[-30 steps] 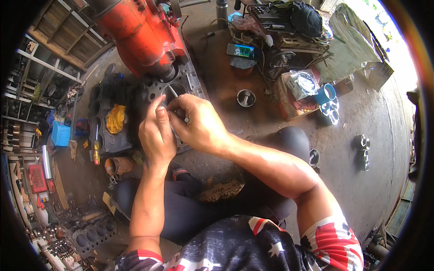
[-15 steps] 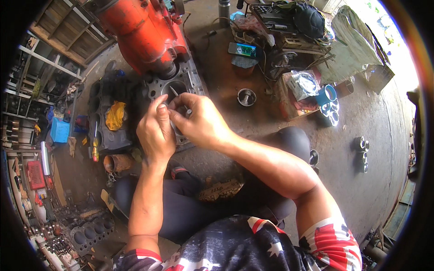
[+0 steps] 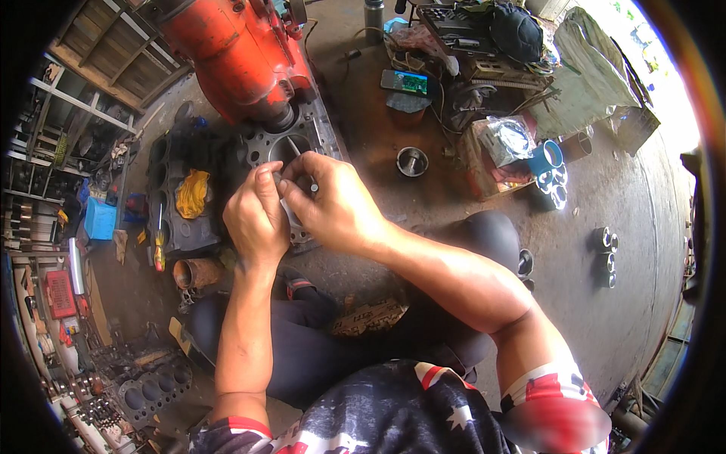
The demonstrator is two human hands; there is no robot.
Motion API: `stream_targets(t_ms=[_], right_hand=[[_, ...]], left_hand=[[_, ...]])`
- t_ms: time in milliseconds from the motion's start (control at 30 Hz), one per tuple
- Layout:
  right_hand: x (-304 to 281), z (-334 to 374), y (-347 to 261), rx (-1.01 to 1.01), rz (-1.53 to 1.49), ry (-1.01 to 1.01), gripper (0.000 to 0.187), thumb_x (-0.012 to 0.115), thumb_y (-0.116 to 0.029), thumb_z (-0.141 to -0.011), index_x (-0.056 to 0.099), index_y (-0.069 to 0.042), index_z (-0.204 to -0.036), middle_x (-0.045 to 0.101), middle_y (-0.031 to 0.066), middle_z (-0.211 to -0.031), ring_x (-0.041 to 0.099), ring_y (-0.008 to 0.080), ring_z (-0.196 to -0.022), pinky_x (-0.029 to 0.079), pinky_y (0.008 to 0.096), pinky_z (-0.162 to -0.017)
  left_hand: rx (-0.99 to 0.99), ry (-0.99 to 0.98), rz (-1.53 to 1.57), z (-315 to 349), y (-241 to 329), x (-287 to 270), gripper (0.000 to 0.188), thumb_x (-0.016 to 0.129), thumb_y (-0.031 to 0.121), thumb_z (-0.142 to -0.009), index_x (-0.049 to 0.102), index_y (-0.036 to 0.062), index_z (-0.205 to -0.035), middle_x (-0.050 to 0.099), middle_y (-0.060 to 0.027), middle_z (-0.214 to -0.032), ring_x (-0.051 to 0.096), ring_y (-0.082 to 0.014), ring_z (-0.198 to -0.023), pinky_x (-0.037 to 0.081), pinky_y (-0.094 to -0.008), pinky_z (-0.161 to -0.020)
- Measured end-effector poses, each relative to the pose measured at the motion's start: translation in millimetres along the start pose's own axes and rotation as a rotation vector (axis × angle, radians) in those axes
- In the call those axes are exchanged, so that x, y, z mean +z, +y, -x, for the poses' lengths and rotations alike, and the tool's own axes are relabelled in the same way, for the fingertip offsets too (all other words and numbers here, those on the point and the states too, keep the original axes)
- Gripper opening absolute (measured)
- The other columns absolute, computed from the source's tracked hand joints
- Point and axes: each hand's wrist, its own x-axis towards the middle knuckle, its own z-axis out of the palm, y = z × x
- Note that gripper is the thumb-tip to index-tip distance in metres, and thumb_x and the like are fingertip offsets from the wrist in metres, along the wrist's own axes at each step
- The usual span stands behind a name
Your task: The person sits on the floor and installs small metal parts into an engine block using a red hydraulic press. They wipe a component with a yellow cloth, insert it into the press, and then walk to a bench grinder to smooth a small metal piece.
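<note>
Both hands meet over an engine block (image 3: 330,144) with large round bores. My right hand (image 3: 338,200) is closed, thumb and fingers pinching a slim metal tool (image 3: 293,144). One thin end of it pokes out beyond the fingers; a small round metal end (image 3: 314,187) shows under the palm, and I cannot tell whether it is the same piece. My left hand (image 3: 257,214) is closed against the right fingertips, thumb up on its curled fingers. Whatever lies in it is hidden. A red machine (image 3: 238,60) stands on the block just beyond my hands.
Left of the block, a yellow cloth (image 3: 193,194) and a screwdriver (image 3: 159,246) lie on another dark block. A rusty cylinder sleeve (image 3: 198,273) sits nearer. To the right are a round metal bowl (image 3: 412,162), a phone (image 3: 404,82) and a parts box (image 3: 484,163).
My left hand has shifted slightly left, and its thumb now lies lower across the fingers. My right hand keeps its pinch in nearly the same place. A blurred red patch appears by my right sleeve.
</note>
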Motion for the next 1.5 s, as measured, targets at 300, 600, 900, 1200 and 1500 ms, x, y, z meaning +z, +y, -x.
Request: stream_targets(t_ms=[300,600,900,1200,1500], right_hand=[[2,1,-4,-0.097,-0.008,0.002,0.021,0.068,-0.01,-0.083,0.07,0.008,-0.093,0.067,0.0252,-0.085,0.068,0.038,-0.076,0.053,0.0431,-0.069],[2,-7,3,-0.221,0.092,0.192,0.014,0.067,-0.009,-0.084,0.067,0.005,-0.089,0.064,0.0233,-0.077,0.063,0.042,-0.073,0.051,0.0487,-0.069],[-101,-44,-23,0.276,0.127,0.281,0.033,0.069,-0.027,-0.09,0.071,0.004,-0.1,0.073,0.0159,-0.083,0.067,0.0212,-0.072,0.054,0.0364,-0.072],[-54,-28,-9,-0.036,0.179,0.102,0.021,0.072,-0.015,-0.083,0.07,0.004,-0.09,0.07,0.0225,-0.084,0.071,0.0334,-0.081,0.054,0.0397,-0.076],[-41,-23,-2,-0.066,0.173,-0.004,0.021,0.07,-0.016,-0.085,0.071,0.003,-0.095,0.07,0.0172,-0.079,0.066,0.0206,-0.068,0.052,0.0345,-0.067]], left_hand=[[-0.009,0.02,0.006,-1,-2,-3,0.044,0.036,0.028,-0.107,0.07,0.0006,-0.1,0.072,-0.0198,-0.092,0.07,-0.0391,-0.085,0.054,-0.0428,-0.073],[-0.063,-0.057,-0.033,-1,-6,-1,0.046,0.035,0.032,-0.108,0.07,0.0037,-0.095,0.071,-0.0193,-0.084,0.069,-0.039,-0.078,0.053,-0.044,-0.069],[-0.683,-0.253,0.394,-8,-84,-18,0.024,0.06,0.027,-0.098,0.064,0.0035,-0.096,0.059,-0.002,-0.078,0.055,-0.0076,-0.072,0.045,-0.025,-0.065],[-0.298,-0.346,-0.111,-3,-96,9,0.035,0.081,0.005,-0.073,0.067,0.0008,-0.104,0.068,-0.0193,-0.103,0.066,-0.0348,-0.096,0.052,-0.0403,-0.084],[-0.123,-0.254,-0.199,0,-107,37,0.041,0.079,0.006,-0.074,0.069,-0.0015,-0.113,0.068,-0.0192,-0.1,0.066,-0.0339,-0.09,0.052,-0.0385,-0.082]])
